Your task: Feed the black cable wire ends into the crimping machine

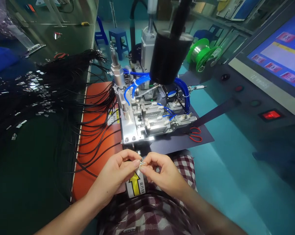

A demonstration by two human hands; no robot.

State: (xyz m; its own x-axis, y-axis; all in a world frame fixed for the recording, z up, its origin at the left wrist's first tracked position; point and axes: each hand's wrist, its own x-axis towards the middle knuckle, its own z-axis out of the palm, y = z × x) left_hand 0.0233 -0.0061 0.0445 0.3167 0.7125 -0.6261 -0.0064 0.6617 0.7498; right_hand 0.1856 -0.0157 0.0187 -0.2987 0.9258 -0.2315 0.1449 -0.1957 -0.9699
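- Pinches thin silvery pieces (142, 164) between thumb and forefinger of the left hand (116, 169).
- Grasps the same pieces from the opposite side with thumb and forefinger of the right hand (164, 169).
- Has a white label with a yellow arrow (135, 185) just below both hands.
- Has an orange-red board (95, 137) left of and beyond the left hand, crossed by black cables (71, 70).
- Faces a pneumatic fixture (157, 125) directly beyond both hands.
- Has red-handled scissors (195, 134) beyond and right of the right hand.
- Has a green wire spool (199, 54) much farther beyond.
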